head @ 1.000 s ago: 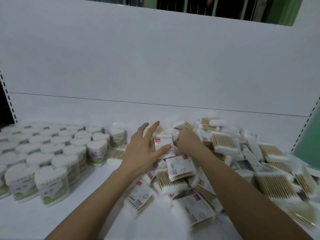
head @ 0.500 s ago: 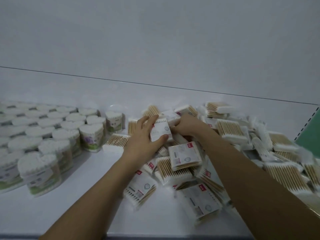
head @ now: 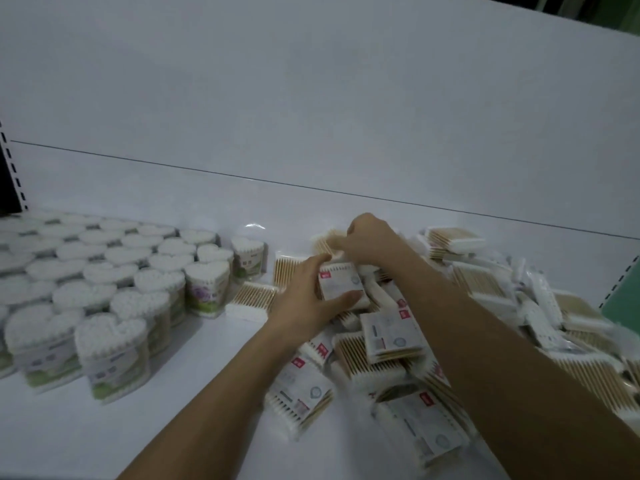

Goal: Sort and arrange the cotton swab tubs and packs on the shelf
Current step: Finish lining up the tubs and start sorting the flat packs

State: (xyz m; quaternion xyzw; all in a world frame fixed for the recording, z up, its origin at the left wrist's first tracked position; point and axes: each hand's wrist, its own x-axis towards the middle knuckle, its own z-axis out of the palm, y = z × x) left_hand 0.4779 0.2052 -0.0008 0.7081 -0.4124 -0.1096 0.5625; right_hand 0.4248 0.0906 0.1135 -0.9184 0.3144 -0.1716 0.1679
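My left hand (head: 304,299) grips a flat cotton swab pack (head: 341,284) with a red label, thumb under it and fingers over its left edge. Behind it my right hand (head: 367,237) pinches another swab pack (head: 327,242) at the back of the heap. A loose pile of square swab packs (head: 467,306) covers the right half of the white shelf (head: 173,427). Heart-shaped swab tubs (head: 114,358) stand in rows on the left. Two packs (head: 252,301) lie flat between the tubs and the pile.
The white back panel (head: 311,116) rises behind everything. A black slotted upright (head: 10,174) marks the left end and a green panel (head: 623,299) the right. Bare shelf surface shows at the front left, before the tubs.
My right hand has reached farther back and left to a pack at the rear of the pile. My left hand keeps its hold on the red-labelled pack. The camera view shifted.
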